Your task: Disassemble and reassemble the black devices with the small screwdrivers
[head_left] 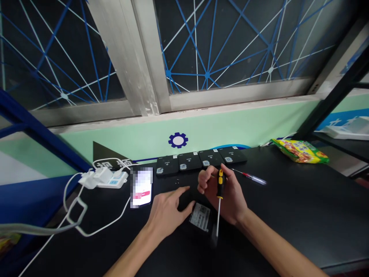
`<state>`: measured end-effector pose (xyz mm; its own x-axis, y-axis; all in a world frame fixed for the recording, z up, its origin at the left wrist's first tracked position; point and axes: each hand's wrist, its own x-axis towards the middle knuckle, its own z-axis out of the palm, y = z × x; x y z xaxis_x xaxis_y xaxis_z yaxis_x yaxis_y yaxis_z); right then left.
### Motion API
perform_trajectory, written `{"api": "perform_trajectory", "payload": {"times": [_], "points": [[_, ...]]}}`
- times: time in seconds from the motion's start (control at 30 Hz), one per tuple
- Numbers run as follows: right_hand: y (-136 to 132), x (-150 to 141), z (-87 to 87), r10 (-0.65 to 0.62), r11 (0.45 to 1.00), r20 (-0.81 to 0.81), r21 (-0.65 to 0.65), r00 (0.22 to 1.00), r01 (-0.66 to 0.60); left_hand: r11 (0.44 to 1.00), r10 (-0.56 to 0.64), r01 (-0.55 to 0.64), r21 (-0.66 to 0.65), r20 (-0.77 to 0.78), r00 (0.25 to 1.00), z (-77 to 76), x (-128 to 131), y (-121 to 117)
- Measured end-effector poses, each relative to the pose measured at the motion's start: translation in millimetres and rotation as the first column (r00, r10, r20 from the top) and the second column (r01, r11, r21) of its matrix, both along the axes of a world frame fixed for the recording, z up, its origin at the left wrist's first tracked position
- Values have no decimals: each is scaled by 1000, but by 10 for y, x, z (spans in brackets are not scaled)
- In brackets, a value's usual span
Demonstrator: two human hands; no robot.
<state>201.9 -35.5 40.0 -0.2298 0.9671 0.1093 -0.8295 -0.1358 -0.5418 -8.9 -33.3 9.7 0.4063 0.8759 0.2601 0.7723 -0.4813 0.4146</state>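
My right hand (227, 196) grips a screwdriver (220, 182) by its black and yellow handle, the metal shaft pointing down toward me. Its tip is blurred, beside a small dark flat piece with a printed label (200, 217) lying on the table. My left hand (168, 209) hovers over or rests on the tabletop, fingers stretched and apart, holding nothing. The left thumb is close to the upper left corner of the labelled piece; whether they touch I cannot tell. Beyond the left fingers lie several tiny bits (177, 182), too small to name.
Several flat black cases (167, 165) stand in a row along the wall. Right of them lies a second screwdriver (253, 178) with a clear handle. A lit phone (144, 184) and a white power strip (113, 180) with cables are at left; a snack bag (301, 151) is at right.
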Motion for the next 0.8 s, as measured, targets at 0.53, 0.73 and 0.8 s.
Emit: {"api": "perform_trajectory", "payload": {"times": [0.53,0.73,0.8], "points": [[80,3,-153,-144,989,180,-11,973,148,984,-179,179,20,3,984,112,38,-63],[76,-23,-196,-162,986,316,30,935,161,865,-463,470,-176,78,883,185,41,-101],[81,23,-197,-252,968,462,109,850,227,850,-474,485,-204,104,874,190,46,-104]]}}
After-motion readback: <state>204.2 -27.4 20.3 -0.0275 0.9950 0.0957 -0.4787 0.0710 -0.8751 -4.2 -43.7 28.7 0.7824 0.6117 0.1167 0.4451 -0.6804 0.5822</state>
